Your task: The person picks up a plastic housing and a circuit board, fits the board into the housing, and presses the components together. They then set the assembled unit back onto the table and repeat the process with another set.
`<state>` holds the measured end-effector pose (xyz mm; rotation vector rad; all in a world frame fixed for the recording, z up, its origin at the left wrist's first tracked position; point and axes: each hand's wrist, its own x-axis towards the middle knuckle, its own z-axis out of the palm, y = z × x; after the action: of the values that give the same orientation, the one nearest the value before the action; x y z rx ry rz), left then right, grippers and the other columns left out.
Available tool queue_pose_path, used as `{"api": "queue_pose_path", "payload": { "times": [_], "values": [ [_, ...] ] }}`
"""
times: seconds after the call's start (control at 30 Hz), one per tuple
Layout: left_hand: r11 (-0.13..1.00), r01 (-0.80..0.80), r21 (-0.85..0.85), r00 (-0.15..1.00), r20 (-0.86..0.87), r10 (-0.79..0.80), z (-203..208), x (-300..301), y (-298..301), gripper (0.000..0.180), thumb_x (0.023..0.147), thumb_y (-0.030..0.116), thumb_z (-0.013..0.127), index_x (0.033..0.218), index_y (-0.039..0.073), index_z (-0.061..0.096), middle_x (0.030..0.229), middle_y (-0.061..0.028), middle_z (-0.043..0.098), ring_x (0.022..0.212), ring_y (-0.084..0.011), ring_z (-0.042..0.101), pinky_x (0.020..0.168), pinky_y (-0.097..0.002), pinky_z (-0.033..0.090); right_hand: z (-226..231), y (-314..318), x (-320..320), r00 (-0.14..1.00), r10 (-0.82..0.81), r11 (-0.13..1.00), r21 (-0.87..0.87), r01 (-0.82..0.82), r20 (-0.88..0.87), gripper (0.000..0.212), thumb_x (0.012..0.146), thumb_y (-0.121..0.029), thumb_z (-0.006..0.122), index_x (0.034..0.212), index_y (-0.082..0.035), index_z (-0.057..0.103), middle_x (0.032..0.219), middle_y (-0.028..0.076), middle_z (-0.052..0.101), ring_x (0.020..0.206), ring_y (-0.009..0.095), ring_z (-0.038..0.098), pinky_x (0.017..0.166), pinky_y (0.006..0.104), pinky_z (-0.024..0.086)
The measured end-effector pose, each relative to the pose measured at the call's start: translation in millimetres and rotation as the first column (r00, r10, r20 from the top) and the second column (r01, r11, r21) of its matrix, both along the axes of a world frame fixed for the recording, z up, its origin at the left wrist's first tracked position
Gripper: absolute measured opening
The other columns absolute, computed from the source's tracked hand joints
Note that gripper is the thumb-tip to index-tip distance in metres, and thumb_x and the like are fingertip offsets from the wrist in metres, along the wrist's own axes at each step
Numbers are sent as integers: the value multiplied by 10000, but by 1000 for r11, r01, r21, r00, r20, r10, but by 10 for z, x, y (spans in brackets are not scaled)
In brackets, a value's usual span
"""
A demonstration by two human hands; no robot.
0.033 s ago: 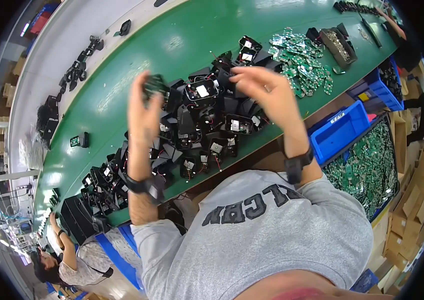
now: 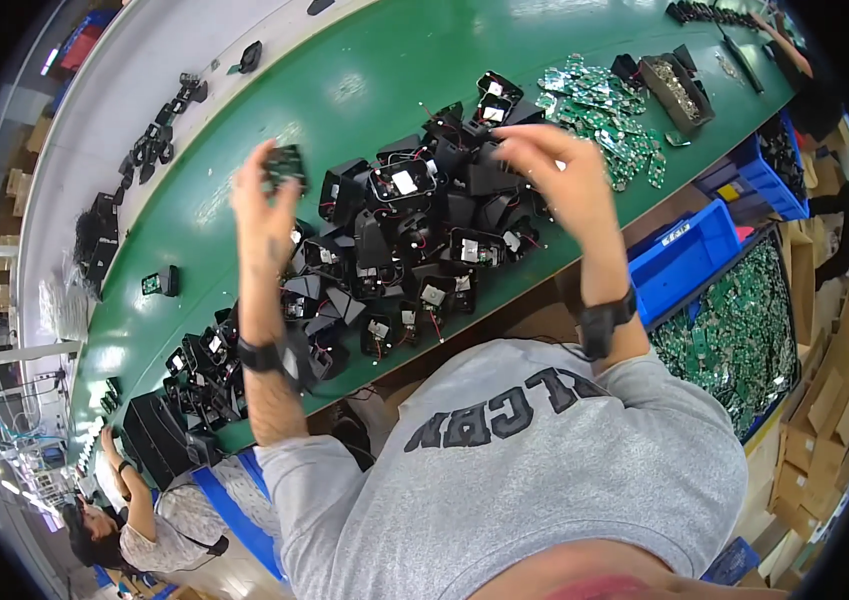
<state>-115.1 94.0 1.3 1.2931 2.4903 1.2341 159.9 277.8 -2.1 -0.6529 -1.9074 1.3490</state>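
Observation:
My left hand (image 2: 264,205) is raised over the green workbench, its thumb and fingers closed around a small black housing with a dark green circuit board (image 2: 287,164). To the right, my right hand (image 2: 566,180) hovers at the far right side of a heap of black plastic housings (image 2: 374,240). Its fingers reach out to the left, apart from the thumb, and nothing shows held in them. The nearest dark housing (image 2: 489,172) lies just below its fingertips; whether they touch is hard to tell. Several housings show white parts and thin red wires inside.
Loose green circuit boards (image 2: 599,120) are piled beyond my right hand, near a box of small metal parts (image 2: 679,95). A blue bin (image 2: 679,260) and a tray of boards (image 2: 734,340) stand right of the bench. One housing (image 2: 160,281) lies alone at left. A co-worker (image 2: 144,520) sits lower left.
My left hand has moved left with the housing, away from the heap. My right hand has shifted slightly to the right.

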Motion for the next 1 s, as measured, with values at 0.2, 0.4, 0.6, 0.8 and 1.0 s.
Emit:
{"api": "queue_pose_path", "payload": {
  "times": [0.2, 0.4, 0.6, 0.8, 1.0],
  "values": [
    [928, -270, -259, 960, -4, 278, -1116, -1880, -515, 371, 722, 209, 697, 1017, 1, 611, 760, -134, 639, 731, -233, 623, 680, -345, 487, -460, 651, 420, 884, -339, 856, 495, 149, 321, 260, 738, -260, 727, 837, -20, 722, 785, 111, 659, 769, 248, 612, 715, 344, 455],
    [715, -595, -367, 718, -643, 267, -850, -1567, -581, 524, 816, 319, 650, 1140, -76, 532, 1199, -267, 544, 999, -450, 568, 876, -482, 458, -798, 588, 268, 865, -371, 832, 534, 148, 338, 212, 735, -250, 710, 780, -42, 720, 833, 101, 630, 853, 281, 545, 792, 382, 420],
    [960, 40, 276, 943, 306, -127, 501, 924, -200, 442, 918, 128, 536, 1341, 20, 467, 1111, -154, 621, 819, -159, 654, 588, -222, 514, -225, 112, 210, 955, -244, 930, 237, 280, -168, 90, 740, -71, 724, 799, -8, 699, 826, 30, 609, 757, 135, 562, 653, 255, 425],
    [797, 191, 574, 454, 668, -590, -23, 1714, 45, 668, 897, 148, 544, 1455, 23, 197, 1197, -191, 546, 969, -280, 644, 741, -366, 586, -44, -526, -70, 947, 74, 975, 222, -3, -314, 109, 700, -31, 759, 782, 1, 695, 810, 54, 615, 750, 149, 578, 642, 251, 446],
    [820, 79, 567, 376, 745, -551, -249, 1661, -30, 608, 910, 232, 498, 1424, 34, 240, 1125, -194, 568, 857, -337, 672, 634, -398, 611, -312, 248, 341, 909, -399, 897, 154, 414, -119, 127, 834, -114, 648, 890, -19, 711, 865, 74, 675, 788, 144, 610, 704, 262, 473]
  ]
}}
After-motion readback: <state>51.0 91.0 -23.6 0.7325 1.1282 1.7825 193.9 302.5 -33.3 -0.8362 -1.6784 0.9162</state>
